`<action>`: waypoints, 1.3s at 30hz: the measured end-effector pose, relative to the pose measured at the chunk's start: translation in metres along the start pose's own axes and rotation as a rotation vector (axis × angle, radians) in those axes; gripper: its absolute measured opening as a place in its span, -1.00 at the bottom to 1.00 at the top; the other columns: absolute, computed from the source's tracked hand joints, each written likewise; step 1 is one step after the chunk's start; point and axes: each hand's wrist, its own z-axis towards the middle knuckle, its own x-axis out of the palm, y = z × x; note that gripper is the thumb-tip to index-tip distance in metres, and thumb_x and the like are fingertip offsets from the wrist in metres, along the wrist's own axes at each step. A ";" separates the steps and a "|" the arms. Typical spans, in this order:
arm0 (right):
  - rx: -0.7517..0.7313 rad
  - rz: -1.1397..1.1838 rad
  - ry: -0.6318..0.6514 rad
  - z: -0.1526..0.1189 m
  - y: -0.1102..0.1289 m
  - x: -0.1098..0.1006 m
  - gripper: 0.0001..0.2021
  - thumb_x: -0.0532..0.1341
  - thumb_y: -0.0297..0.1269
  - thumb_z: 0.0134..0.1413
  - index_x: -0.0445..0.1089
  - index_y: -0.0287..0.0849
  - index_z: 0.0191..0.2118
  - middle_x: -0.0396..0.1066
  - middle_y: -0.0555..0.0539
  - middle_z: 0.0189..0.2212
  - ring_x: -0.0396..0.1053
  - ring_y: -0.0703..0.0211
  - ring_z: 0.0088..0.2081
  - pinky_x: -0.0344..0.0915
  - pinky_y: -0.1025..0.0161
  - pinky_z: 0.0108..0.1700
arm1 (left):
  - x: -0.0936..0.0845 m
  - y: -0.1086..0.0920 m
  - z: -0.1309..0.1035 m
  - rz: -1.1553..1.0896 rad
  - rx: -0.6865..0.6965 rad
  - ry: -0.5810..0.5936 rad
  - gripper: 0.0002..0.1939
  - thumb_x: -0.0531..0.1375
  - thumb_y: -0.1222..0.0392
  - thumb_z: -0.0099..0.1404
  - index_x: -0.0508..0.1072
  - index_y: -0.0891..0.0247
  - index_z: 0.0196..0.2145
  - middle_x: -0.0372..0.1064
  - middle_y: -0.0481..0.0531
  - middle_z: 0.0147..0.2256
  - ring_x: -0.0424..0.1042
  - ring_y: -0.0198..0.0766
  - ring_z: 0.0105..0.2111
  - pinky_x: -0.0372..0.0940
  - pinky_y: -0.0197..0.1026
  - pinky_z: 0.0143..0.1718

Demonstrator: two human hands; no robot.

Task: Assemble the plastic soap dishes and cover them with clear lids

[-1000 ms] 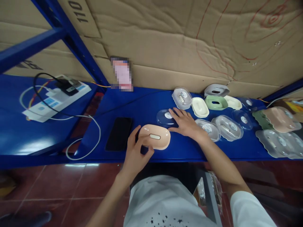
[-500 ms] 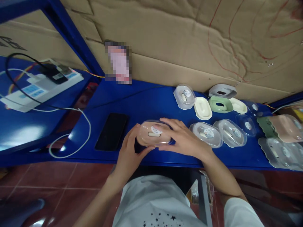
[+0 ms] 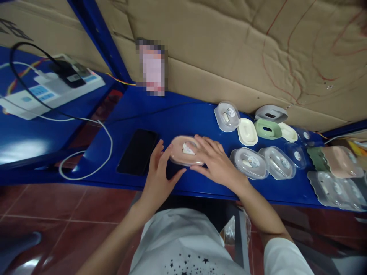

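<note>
A pink soap box (image 3: pixel 178 152) with a clear lid and a white round sticker lies on the blue shelf top in front of me. My right hand (image 3: pixel 213 158) spans its right end, the thumb by the near edge and a finger over the sticker. On the left side, my left hand (image 3: pixel 160 166) has its thumb and fingers apart, an index fingertip beside the box's left edge. Whether that fingertip touches is hard to tell. The right end of the box is hidden under my right hand.
A black phone (image 3: pixel 137 151) lies left of my hands. To the right are clear-lidded boxes (image 3: pixel 249 163), a cream tray (image 3: pixel 247 132), a green box (image 3: pixel 268 129) and a stack of pink and green pieces (image 3: pixel 341 161). A power strip (image 3: pixel 48 91) with cables lies far left.
The soap box, held between both hands before, now rests lower on the shelf. My left fingers have loosened and drawn away from it. The view has shifted slightly.
</note>
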 end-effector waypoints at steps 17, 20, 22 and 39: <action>0.653 -0.207 -0.467 -0.130 -0.013 -0.008 -0.54 0.12 -0.06 0.54 0.35 -0.01 0.41 0.47 -0.23 0.31 0.38 -0.28 0.35 0.24 -0.29 0.34 | 0.006 -0.003 0.000 0.078 0.128 0.033 -0.55 0.26 0.15 0.52 0.39 0.08 0.31 0.27 0.26 0.35 0.42 0.15 0.30 0.47 0.28 0.28; 0.636 -0.166 -0.403 -0.141 0.003 0.007 -0.43 0.13 -0.06 0.54 0.16 0.02 0.53 0.31 -0.24 0.45 0.24 -0.30 0.46 0.23 -0.33 0.36 | 0.008 -0.006 -0.001 0.156 0.178 0.057 -0.52 0.27 0.14 0.52 0.38 0.11 0.33 0.31 0.30 0.34 0.44 0.21 0.28 0.50 0.29 0.22; 0.526 -0.063 -0.350 -0.134 0.011 0.006 -0.37 0.11 -0.07 0.55 0.02 0.04 0.59 0.15 -0.22 0.53 0.12 -0.23 0.54 0.20 -0.30 0.42 | 0.008 -0.007 -0.002 0.181 0.224 0.092 -0.48 0.26 0.12 0.52 0.35 0.12 0.37 0.28 0.34 0.36 0.43 0.26 0.30 0.49 0.31 0.20; 0.447 0.039 -0.261 -0.116 -0.038 -0.005 -0.63 0.02 -0.07 0.60 0.47 -0.03 0.22 0.55 -0.16 0.22 0.44 -0.05 0.31 0.13 -0.17 0.44 | 0.031 -0.030 0.020 0.260 0.409 0.167 -0.37 0.26 0.14 0.51 0.30 0.12 0.46 -0.15 0.36 0.58 0.01 0.43 0.53 0.12 0.55 0.42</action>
